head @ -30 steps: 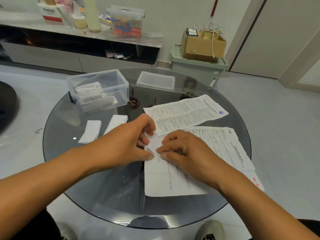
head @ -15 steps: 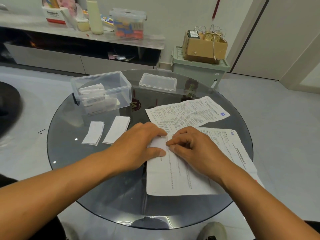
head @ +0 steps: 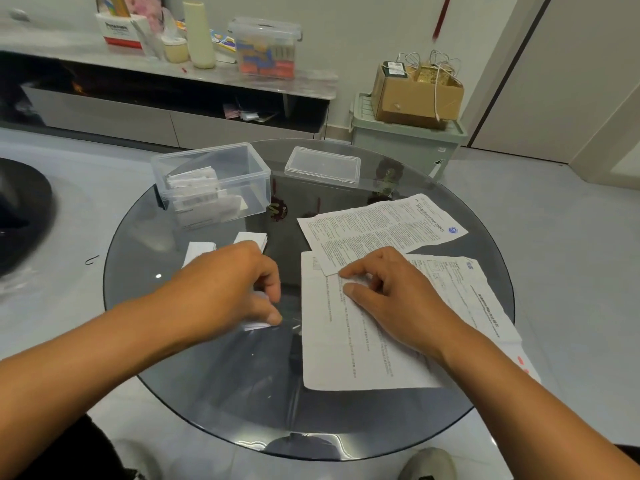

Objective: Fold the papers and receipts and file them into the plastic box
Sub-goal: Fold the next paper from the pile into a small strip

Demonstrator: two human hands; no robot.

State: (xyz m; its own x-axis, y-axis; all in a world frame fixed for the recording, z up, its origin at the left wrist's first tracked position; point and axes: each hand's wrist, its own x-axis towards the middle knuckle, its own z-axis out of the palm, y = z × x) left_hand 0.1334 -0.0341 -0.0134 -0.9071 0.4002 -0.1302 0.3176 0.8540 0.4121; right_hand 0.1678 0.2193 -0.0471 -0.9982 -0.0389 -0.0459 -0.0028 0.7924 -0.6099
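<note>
Left hand [head: 239, 289] pinched a small folded receipt [head: 258, 323] at 9 o'clock of the sheets. Right hand [head: 391, 299] rested loosely curled on the near sheet [head: 346, 348], gripping nothing. Advice: keep folds pinched; carry to plastic box [head: 211, 185] at 11 o'clock, far side of counter [head: 242, 393]; stand it beside filed slips.

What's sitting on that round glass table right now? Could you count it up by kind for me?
Large unfolded printed sheets: 3 (top sheet, front sheet, right sheet)
Small folded white slips lying on the glass: 2
Folded white slip under the left hand: 1
Clear plastic box, folded papers inside: 1
Clear plastic lid: 1
Total: 8
</note>
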